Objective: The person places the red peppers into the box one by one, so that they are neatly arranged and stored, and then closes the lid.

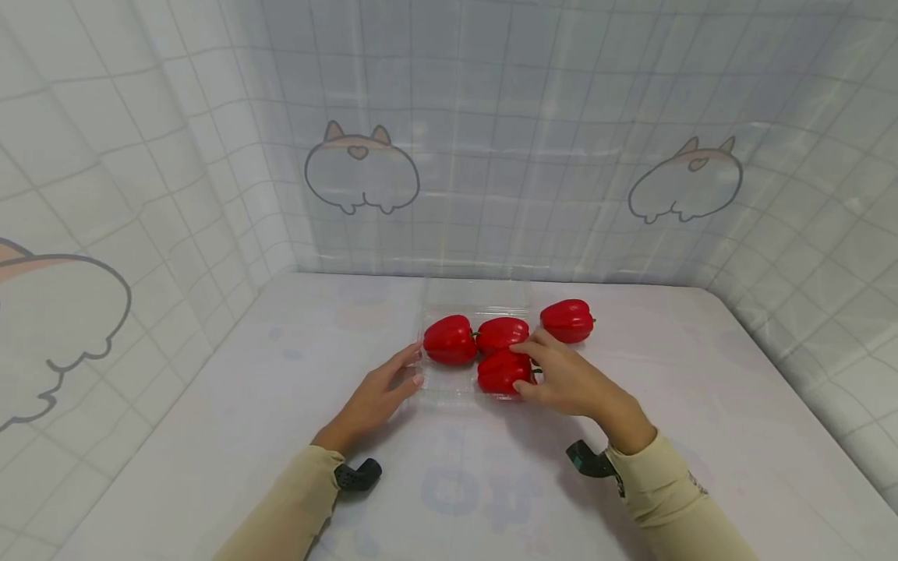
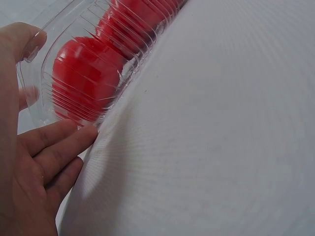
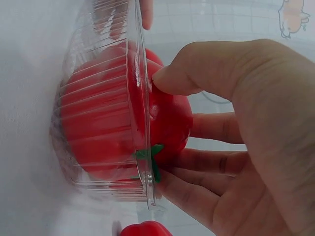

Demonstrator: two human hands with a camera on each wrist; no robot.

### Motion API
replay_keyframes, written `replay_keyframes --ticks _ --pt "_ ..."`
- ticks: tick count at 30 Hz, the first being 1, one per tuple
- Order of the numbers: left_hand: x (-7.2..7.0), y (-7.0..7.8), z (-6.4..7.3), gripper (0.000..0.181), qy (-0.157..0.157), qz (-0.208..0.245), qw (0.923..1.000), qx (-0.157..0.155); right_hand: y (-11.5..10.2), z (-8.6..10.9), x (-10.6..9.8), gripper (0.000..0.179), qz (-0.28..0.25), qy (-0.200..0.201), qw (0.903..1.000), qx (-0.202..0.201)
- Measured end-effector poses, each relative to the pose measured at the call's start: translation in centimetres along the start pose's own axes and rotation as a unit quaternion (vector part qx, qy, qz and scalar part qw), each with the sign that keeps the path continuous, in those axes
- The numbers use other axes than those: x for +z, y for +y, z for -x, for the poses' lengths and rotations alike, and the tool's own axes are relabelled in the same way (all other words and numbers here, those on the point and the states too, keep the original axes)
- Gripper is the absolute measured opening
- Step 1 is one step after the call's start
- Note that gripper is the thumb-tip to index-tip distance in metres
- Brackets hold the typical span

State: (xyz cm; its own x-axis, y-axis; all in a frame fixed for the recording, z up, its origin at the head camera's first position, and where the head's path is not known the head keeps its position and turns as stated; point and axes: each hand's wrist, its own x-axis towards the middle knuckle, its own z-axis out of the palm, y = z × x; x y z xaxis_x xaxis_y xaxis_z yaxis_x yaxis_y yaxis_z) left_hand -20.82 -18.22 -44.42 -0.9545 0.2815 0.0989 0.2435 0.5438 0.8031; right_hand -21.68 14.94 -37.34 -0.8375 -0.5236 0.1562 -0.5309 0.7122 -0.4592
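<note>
Now right hand [image 1: 571,380] grips pepper [image 1: 501,374] inside clear tray [image 1: 445,380]

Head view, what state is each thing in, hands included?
Box: open, lid folded back
Left pepper: in box, on its side
Back pepper: in box, partly hidden
Front pepper: in box, on its side, held
Outer pepper: outside box, on its side
Left hand: touching box
Right hand: fingers holding front pepper
</note>
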Motion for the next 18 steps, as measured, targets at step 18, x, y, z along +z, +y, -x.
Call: replay_keyframes --ticks 18 --pt "-0.08 0.22 0.04 0.062 -0.004 0.005 1.0000 -0.001 0.03 -0.29 -0.34 0.067 -0.004 -0.009 0.9993 0.036"
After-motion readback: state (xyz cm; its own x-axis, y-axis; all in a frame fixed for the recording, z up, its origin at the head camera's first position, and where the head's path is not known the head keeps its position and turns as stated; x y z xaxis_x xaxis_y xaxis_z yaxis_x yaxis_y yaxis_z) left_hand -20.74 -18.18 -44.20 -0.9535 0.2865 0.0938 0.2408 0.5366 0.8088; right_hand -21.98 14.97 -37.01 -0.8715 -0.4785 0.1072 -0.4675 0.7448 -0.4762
